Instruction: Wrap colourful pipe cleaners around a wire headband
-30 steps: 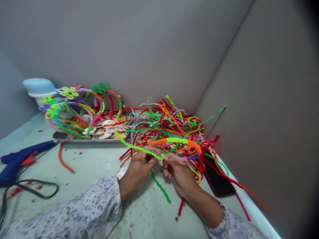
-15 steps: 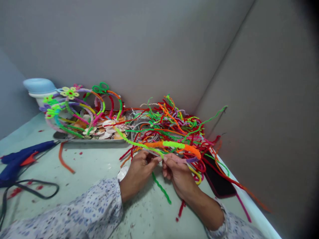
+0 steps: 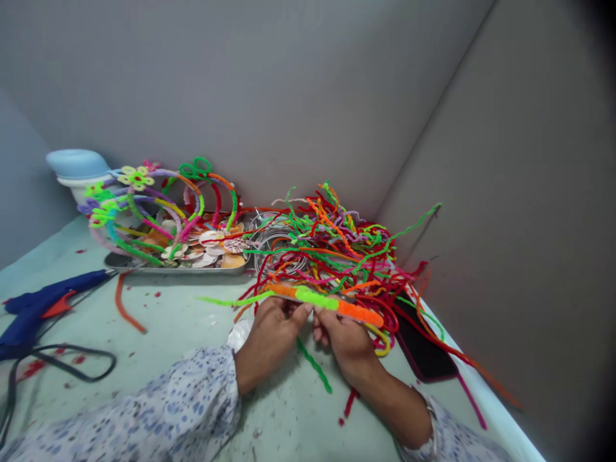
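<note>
Left hand and right hand both pinch one orange-and-lime pipe cleaner at the fingertips, level above the table. A tangled pipe cleaner heap lies directly behind the hands. A metal tray and glue gun sit further left.

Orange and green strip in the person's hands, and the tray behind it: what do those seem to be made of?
The strip looks wrapped in fuzzy chenille pipe cleaner, judging by its bristly nap; its core is hidden. The tray seems to be stainless steel, with a smooth, shiny grey rim.
</note>
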The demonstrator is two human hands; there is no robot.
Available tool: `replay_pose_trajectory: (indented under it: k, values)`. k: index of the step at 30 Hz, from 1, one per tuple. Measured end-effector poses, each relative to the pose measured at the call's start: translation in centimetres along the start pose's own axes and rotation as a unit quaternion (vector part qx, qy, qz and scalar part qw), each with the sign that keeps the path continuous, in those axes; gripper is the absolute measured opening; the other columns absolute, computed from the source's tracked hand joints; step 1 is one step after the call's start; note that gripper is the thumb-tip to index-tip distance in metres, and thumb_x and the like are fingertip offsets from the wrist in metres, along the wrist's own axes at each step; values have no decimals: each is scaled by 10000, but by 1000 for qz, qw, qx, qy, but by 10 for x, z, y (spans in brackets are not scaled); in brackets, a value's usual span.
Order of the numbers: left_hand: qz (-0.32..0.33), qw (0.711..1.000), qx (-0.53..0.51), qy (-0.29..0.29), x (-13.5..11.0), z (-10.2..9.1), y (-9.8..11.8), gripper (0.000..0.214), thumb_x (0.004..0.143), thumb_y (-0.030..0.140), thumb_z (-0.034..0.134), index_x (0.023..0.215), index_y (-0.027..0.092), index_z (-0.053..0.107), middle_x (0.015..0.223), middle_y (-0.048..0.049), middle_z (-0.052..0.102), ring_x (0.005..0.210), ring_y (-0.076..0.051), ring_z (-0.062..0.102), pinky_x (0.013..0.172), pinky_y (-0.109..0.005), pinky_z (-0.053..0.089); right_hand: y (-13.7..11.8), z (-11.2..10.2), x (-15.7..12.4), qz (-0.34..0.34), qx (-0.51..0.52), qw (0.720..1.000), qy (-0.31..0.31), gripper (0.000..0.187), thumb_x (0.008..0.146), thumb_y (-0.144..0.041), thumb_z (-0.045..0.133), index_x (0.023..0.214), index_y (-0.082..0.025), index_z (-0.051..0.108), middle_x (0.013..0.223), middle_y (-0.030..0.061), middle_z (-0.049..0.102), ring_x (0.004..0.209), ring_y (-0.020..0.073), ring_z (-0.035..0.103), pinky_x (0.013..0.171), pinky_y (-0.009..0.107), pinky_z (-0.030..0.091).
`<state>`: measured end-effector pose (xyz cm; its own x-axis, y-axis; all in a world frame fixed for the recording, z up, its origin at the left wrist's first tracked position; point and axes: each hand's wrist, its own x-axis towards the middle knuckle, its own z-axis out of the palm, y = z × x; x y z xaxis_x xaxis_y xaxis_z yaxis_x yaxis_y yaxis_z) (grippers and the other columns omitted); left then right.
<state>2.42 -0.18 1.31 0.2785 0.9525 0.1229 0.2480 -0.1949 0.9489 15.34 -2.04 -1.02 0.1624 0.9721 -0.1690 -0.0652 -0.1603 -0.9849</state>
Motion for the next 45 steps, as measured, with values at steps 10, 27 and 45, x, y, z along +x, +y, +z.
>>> replay_pose_trajectory:
  k: [10,27,45]
  values:
    - [-30,993,-114,29,2,6,-6,27,710,158,525,688,173,527,612,26,548,565,-115,496,542,-223,385,-5,1,-4,-10,7,1000,-16,147,685,-345,548,673,-201,520,430,-60,505,372,91,412,379,203,299]
    - [-54,991,-114,49,0,9,-15,16,712,177,536,719,180,522,590,32,556,534,-111,501,492,-214,369,-4,1,-8,-60,10,997,-43,105,728,-286,550,684,-197,516,471,-52,521,422,92,426,412,209,299]
    - [-21,996,-77,44,1,7,-11,171,769,281,541,649,165,507,571,36,514,521,-94,467,477,-196,338,8,-3,-2,-66,-7,996,-54,162,778,-328,552,724,-181,508,454,-54,523,383,73,405,386,184,293]
